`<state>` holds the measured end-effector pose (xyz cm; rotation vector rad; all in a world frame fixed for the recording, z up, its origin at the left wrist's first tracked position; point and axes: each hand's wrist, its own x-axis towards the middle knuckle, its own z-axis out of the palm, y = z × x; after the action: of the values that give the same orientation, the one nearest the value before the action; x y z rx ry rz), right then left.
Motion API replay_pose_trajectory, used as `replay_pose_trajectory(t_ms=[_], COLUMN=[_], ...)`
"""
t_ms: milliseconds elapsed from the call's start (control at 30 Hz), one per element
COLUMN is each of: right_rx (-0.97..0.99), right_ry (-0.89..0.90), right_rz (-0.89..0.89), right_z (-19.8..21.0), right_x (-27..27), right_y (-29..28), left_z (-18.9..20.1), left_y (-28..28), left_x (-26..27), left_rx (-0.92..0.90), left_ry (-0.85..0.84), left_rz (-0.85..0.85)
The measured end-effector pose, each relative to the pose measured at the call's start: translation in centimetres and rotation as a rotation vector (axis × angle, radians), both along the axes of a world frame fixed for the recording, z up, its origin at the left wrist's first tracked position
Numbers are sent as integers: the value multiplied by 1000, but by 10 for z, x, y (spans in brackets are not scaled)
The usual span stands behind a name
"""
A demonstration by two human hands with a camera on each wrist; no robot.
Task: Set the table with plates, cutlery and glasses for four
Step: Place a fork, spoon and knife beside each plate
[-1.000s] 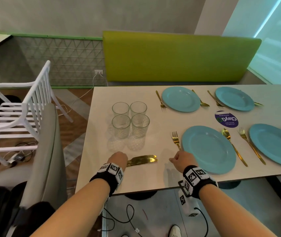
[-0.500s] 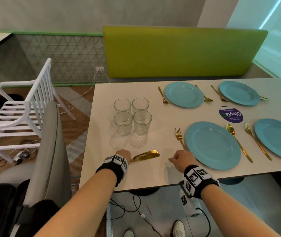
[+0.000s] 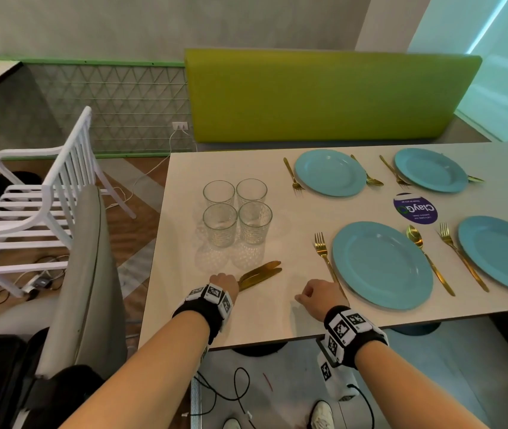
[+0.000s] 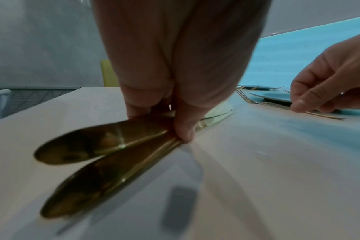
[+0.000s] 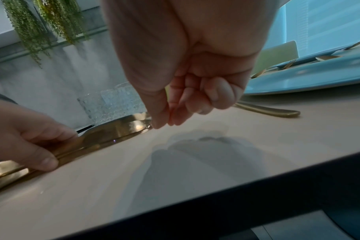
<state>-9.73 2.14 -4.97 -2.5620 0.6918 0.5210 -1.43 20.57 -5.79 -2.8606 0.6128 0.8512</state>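
Several gold knives (image 3: pixel 260 274) lie bunched near the table's front edge, blades fanned apart. My left hand (image 3: pixel 231 283) pinches their handles (image 4: pixel 105 146) between thumb and fingers (image 4: pixel 183 129). My right hand (image 3: pixel 302 297) hovers just above the table with its fingers curled (image 5: pixel 208 97) and holds nothing. A gold fork (image 3: pixel 324 258) lies just right of it, beside the near blue plate (image 3: pixel 382 264). Three more blue plates (image 3: pixel 503 255) (image 3: pixel 330 173) (image 3: pixel 430 170) have forks and spoons beside them. A cluster of textured glasses (image 3: pixel 237 212) stands behind the knives.
A purple round sticker (image 3: pixel 415 209) sits on the table (image 3: pixel 184 320) between the plates. A green bench back (image 3: pixel 324 94) runs behind it. A grey padded chair (image 3: pixel 82 274) and a white slatted chair (image 3: pixel 36 196) stand to the left. Cables lie on the floor.
My left hand has closed on the knife handles and the blades now fan apart into two tips. The right hand stays about where it was, curled.
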Motion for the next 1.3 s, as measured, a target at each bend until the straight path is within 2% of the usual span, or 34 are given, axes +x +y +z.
replay_pose_trajectory(t_ms=[133,333,433,533,633,767,1100,1300], right_rx=[55,170,375,660,778,780,593,465], right_ry=[-5,19,15,-25,-63,-69,-138,-110], right_rz=[19,25,-69,-248,-374,-411,-339,-326], right_z=[0,9,13,18,20,21,11,13], right_x=[0,7,9,10,11,14,18,20], right_y=[2,7,12,14,11,8,1,-18], left_z=[0,11,18,20,20,20,23,26], left_y=[-6,-28,-40,-50,-56,-60,-70,-75], left_x=[-2,-3,-6,-9,-12,-14,-8,-4], left_rx=[-80,-351,-476,-606,-701,-740,-741,-877], left_ry=[50,283,370,434,471,461,464,636], left_rz=[58,256,332,369,415,460,632,811])
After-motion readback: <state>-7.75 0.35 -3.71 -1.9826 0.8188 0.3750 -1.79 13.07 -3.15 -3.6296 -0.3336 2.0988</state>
